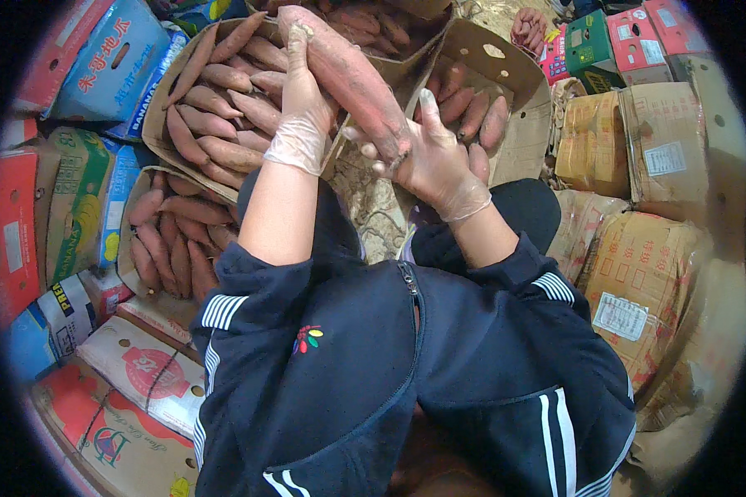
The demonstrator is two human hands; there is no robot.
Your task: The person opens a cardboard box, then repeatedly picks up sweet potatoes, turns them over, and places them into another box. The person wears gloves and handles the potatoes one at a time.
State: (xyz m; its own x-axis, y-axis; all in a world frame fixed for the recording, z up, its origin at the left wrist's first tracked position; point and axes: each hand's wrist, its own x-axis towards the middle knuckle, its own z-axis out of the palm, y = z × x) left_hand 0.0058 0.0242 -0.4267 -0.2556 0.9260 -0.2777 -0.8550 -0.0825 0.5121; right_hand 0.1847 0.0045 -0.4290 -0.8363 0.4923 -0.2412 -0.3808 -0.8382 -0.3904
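Note:
A large, long reddish sweet potato (pixel 357 81) is held up slantwise between my hands, above the gap between cardboard boxes. My left hand (pixel 304 102), in a thin clear glove, grips its upper end. My right hand (pixel 432 152), gloved too, has its palm and lower fingers against the lower tip, with the thumb raised away from it. Behind my left hand is a cardboard box (pixel 155 118) heaped with sweet potatoes (pixel 224 118). Beyond my right hand, another open cardboard box (pixel 525 81) holds several sweet potatoes (pixel 475 115).
A smaller box (pixel 124 248) of sweet potatoes stands by my left knee, and another box of them lies at the top. Stacked fruit cartons (pixel 78 205) line the left side. Taped cartons (pixel 643 273) stand at the right. Dusty ground (pixel 373 211) shows between my legs.

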